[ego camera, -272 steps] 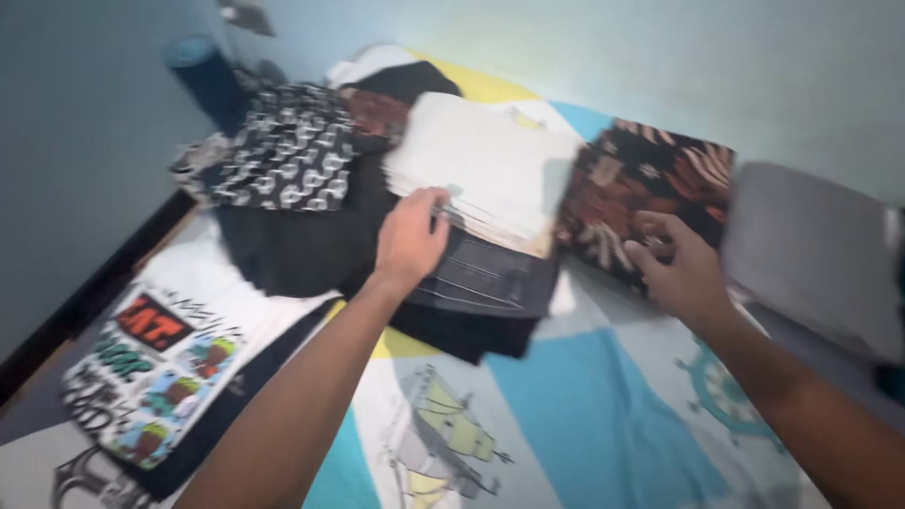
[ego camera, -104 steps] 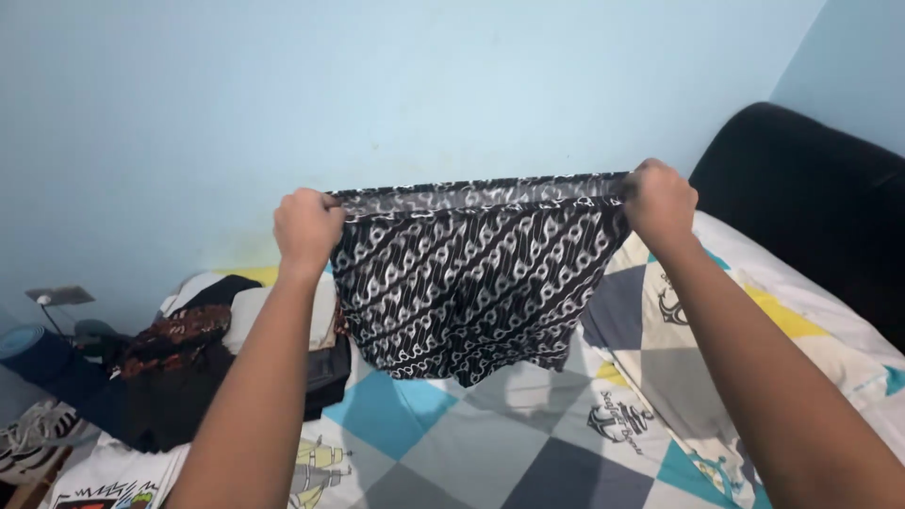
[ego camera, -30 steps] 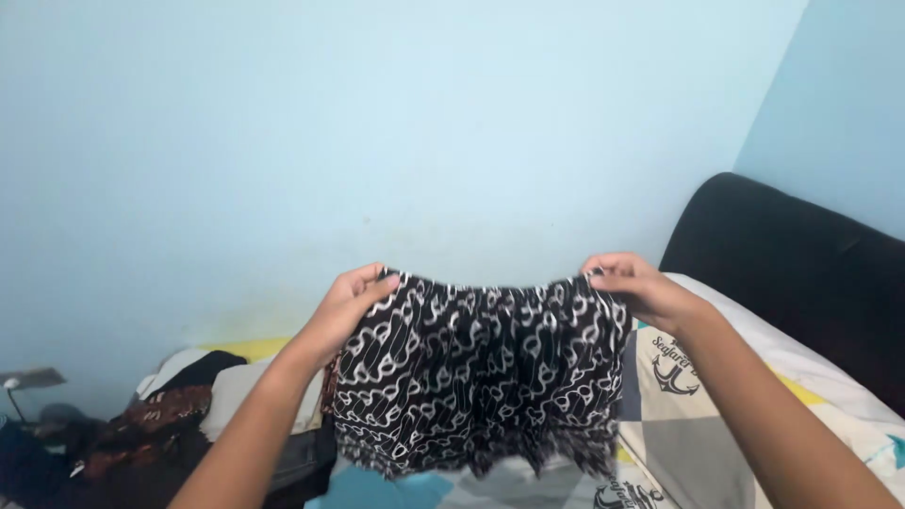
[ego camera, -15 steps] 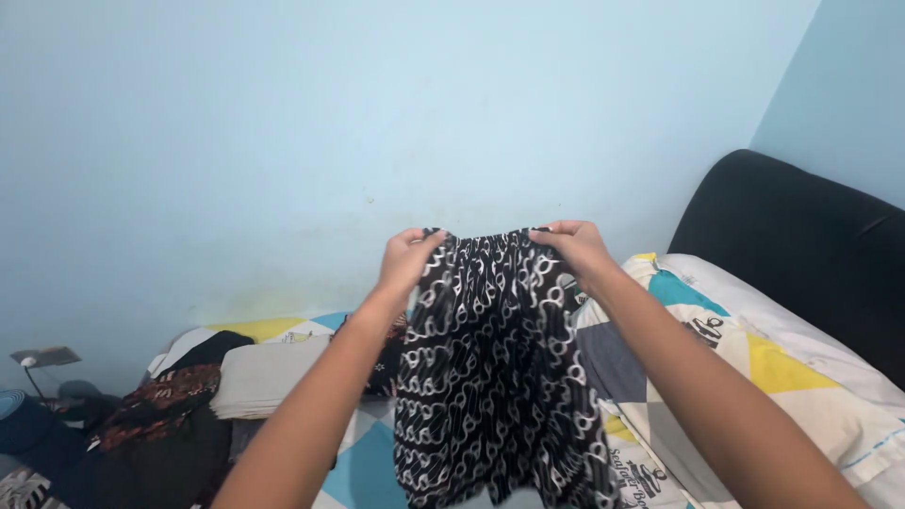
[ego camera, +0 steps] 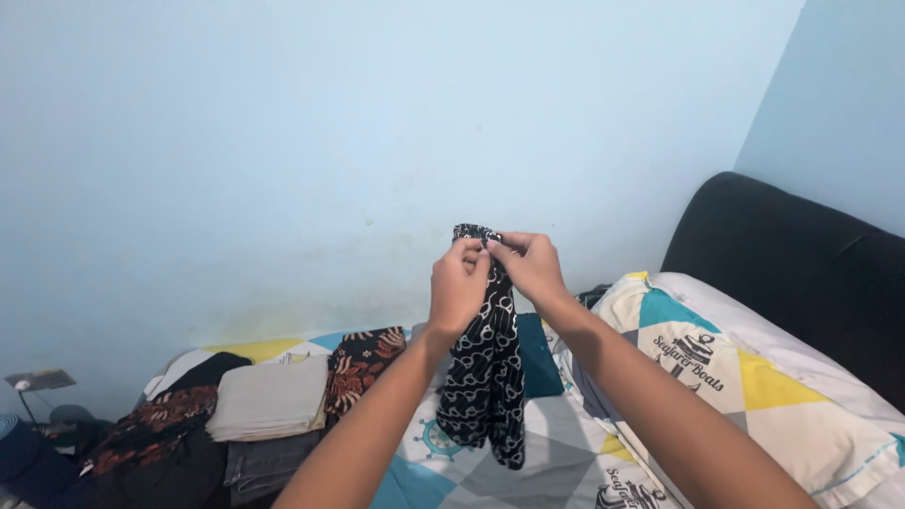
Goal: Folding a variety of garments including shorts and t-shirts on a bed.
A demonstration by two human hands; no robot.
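I hold a pair of black shorts with a white swirl pattern [ego camera: 486,377] up in the air over the bed. My left hand [ego camera: 457,287] and my right hand [ego camera: 530,264] sit close together and both pinch the waistband at the top. The shorts hang down as a narrow folded strip between my forearms. Their lower edge ends above the patterned bedsheet [ego camera: 556,452].
A stack of folded clothes lies at the left of the bed: a beige garment [ego camera: 269,396], a red-brown patterned one [ego camera: 356,368], dark items [ego camera: 160,443]. A patterned pillow [ego camera: 754,377] rests against the black headboard [ego camera: 811,273] on the right. A light blue wall is behind.
My hands have come together, and the shorts went from spread wide to folded in half lengthwise, hanging narrow. Earlier I took them from the pile and held them up.
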